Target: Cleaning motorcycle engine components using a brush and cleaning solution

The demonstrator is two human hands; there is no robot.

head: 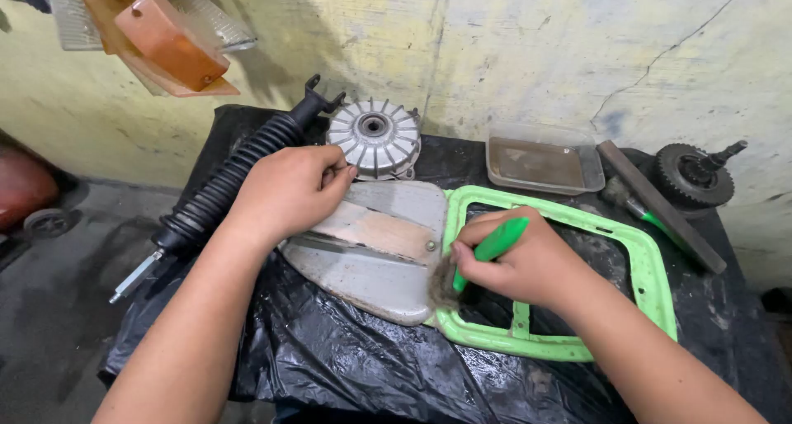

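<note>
Left to right: black ribbed boot [223, 185] lies at the worktop's [346, 366] left edge. Left hand [289, 189] presses flat on the grey metal cover [371, 259], fingers curled over its top edge — nothing gripped. Finned hub [375, 137] just behind. Right hand [520, 259] closed around a green-handled brush [487, 251], bristles on the cover's right edge, over the green frame [643, 259].

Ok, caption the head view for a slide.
Left hand steadies a grey metal cover while the right hand works a green-handled brush at its edge.
</note>
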